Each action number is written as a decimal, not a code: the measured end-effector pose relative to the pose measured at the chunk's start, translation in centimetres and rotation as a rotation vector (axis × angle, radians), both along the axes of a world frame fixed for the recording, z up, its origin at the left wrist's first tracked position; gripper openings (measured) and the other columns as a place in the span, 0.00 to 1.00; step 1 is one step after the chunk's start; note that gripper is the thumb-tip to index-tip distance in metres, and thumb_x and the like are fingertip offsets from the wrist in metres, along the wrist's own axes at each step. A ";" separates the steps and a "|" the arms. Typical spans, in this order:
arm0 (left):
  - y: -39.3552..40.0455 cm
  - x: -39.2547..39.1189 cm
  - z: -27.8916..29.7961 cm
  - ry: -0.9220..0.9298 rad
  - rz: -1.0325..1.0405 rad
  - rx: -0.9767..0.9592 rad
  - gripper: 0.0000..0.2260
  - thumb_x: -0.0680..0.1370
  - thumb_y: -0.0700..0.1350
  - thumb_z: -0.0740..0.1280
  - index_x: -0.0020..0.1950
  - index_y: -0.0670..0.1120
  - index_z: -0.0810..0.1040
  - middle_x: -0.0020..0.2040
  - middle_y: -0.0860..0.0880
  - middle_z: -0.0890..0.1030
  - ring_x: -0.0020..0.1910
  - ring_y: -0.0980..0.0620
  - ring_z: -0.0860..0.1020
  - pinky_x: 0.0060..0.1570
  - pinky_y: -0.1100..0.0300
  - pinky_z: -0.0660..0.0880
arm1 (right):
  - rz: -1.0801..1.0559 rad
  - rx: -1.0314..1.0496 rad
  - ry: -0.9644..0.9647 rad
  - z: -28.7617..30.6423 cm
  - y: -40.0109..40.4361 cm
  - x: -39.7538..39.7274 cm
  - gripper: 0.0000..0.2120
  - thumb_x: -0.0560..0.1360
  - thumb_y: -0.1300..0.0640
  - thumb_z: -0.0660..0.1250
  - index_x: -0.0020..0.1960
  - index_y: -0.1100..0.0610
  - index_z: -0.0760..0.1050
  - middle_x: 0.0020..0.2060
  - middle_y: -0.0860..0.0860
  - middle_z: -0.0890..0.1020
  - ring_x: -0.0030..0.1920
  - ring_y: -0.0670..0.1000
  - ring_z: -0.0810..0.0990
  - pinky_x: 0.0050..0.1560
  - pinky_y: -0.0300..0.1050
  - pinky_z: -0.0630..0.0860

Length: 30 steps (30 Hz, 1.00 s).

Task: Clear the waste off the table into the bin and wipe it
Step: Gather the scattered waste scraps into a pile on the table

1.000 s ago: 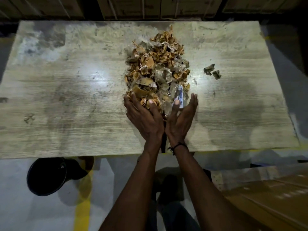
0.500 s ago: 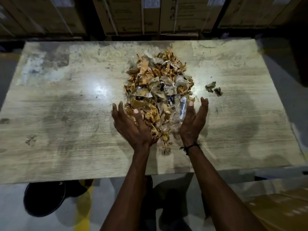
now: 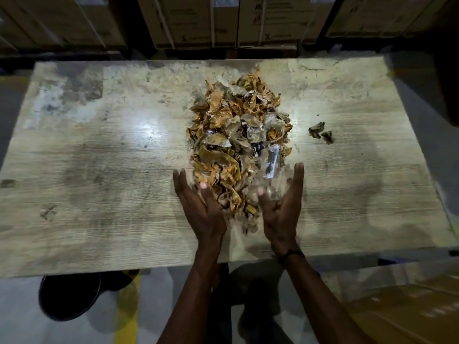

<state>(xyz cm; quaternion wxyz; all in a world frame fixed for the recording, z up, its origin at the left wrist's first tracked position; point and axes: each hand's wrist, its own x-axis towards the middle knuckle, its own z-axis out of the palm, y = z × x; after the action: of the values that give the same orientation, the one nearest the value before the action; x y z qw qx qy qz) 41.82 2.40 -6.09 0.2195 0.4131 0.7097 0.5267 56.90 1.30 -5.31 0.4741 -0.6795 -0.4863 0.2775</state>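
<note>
Single head-worn wide-angle view, steeply down and forward over the table (image 3: 99,170), close above the near edge.

Left hand: I see my left hand (image 3: 198,207) at lower centre of the frame, palm turned inward, fingers straight and together, thumb raised.
Right hand: my right hand (image 3: 282,207) sits just right of it, palm facing the left, fingers straight.
Forearms: both rise from the bottom edge, bare.
Wrist: a dark band circles my right wrist.

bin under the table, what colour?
Black bin, on the floor by the table's near-left edge; head view.
</note>
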 end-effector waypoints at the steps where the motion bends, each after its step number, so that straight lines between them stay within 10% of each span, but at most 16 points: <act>1: -0.7 -0.4 -0.1 0.000 -0.014 0.001 0.24 0.87 0.49 0.56 0.82 0.42 0.62 0.83 0.41 0.61 0.83 0.49 0.59 0.77 0.67 0.58 | 0.083 -0.028 -0.067 0.0 -1.3 0.2 0.52 0.75 0.32 0.69 0.85 0.54 0.45 0.85 0.48 0.46 0.84 0.51 0.47 0.78 0.68 0.62; 4: -1.4 -1.0 -0.4 0.032 -0.035 -0.010 0.25 0.87 0.52 0.55 0.82 0.43 0.62 0.84 0.44 0.61 0.84 0.48 0.59 0.79 0.54 0.62 | 0.244 -0.092 -0.456 -0.1 -3.7 0.1 0.61 0.71 0.28 0.70 0.84 0.61 0.43 0.84 0.57 0.42 0.84 0.59 0.41 0.80 0.68 0.54; 7: -1.2 -0.4 0.0 0.028 -0.021 -0.029 0.26 0.87 0.52 0.55 0.82 0.41 0.63 0.84 0.43 0.60 0.84 0.47 0.58 0.76 0.69 0.57 | 0.309 -0.128 -0.630 -0.1 -3.3 -0.9 0.66 0.68 0.22 0.67 0.84 0.64 0.41 0.83 0.62 0.40 0.83 0.62 0.39 0.81 0.67 0.50; 12: -0.8 0.1 0.2 0.022 0.006 -0.028 0.26 0.87 0.52 0.54 0.82 0.40 0.63 0.84 0.43 0.59 0.83 0.52 0.57 0.72 0.75 0.55 | 0.294 -0.199 -0.593 -0.1 0.3 -0.5 0.73 0.61 0.16 0.66 0.84 0.59 0.36 0.83 0.60 0.36 0.83 0.59 0.34 0.82 0.63 0.43; 17: 0.7 -0.1 -0.2 0.008 0.007 0.007 0.26 0.87 0.53 0.54 0.82 0.41 0.63 0.85 0.44 0.58 0.83 0.56 0.54 0.79 0.58 0.61 | 0.359 -0.126 -0.566 -0.1 3.3 0.9 0.74 0.58 0.17 0.70 0.84 0.60 0.40 0.84 0.59 0.39 0.84 0.60 0.37 0.80 0.71 0.48; 22: 3.1 -0.9 0.1 0.025 0.033 0.053 0.25 0.88 0.53 0.54 0.81 0.42 0.64 0.83 0.42 0.61 0.83 0.50 0.58 0.79 0.57 0.62 | 0.552 0.079 -0.384 1.3 3.1 3.6 0.74 0.54 0.34 0.86 0.83 0.64 0.48 0.84 0.58 0.46 0.84 0.60 0.44 0.79 0.71 0.53; 26: 4.1 -1.3 -0.2 0.028 0.022 0.039 0.24 0.88 0.51 0.55 0.81 0.41 0.64 0.83 0.41 0.62 0.83 0.51 0.58 0.76 0.69 0.57 | 0.559 0.162 -0.323 1.6 4.1 6.5 0.65 0.58 0.38 0.86 0.82 0.64 0.56 0.83 0.57 0.56 0.83 0.60 0.54 0.78 0.68 0.61; 30: 4.0 -1.2 -0.9 0.060 0.001 0.032 0.25 0.88 0.54 0.54 0.81 0.41 0.64 0.82 0.41 0.63 0.83 0.47 0.60 0.79 0.49 0.64 | 0.264 0.146 -0.170 0.3 6.4 7.9 0.39 0.78 0.39 0.71 0.80 0.58 0.63 0.80 0.54 0.63 0.80 0.54 0.64 0.75 0.61 0.70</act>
<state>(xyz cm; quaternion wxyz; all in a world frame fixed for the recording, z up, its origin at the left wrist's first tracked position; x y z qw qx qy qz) 40.61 6.35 -6.94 0.1912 0.4320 0.7077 0.5252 64.81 7.71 -4.97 0.4389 -0.5945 -0.6285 0.2426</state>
